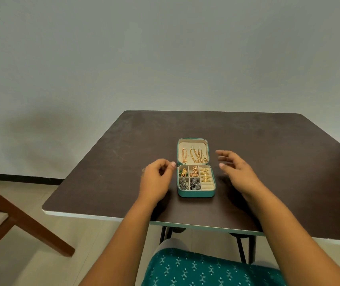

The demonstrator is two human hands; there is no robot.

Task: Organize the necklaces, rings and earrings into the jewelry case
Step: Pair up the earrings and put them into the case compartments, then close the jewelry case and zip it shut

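A small teal jewelry case [196, 194] lies open on the dark table [268, 153]. Gold necklaces [195, 156] hang on the hooks of its flat-lying lid. In the base, gold earrings [194, 171] and dark silver earrings [189, 184] fill the left compartments. Gold rings [205, 175] sit in the ring rolls on the right. My left hand [157, 178] hovers just left of the case, fingers loosely curled, holding nothing. My right hand [237, 168] hovers to the right of the case with relaxed, spread fingers, apart from it.
A wooden chair frame [20, 219] stands on the floor at the left. The table's near edge [185, 222] has a pale rim. My lap in teal patterned cloth [206, 269] is below it. A plain wall rises behind the table.
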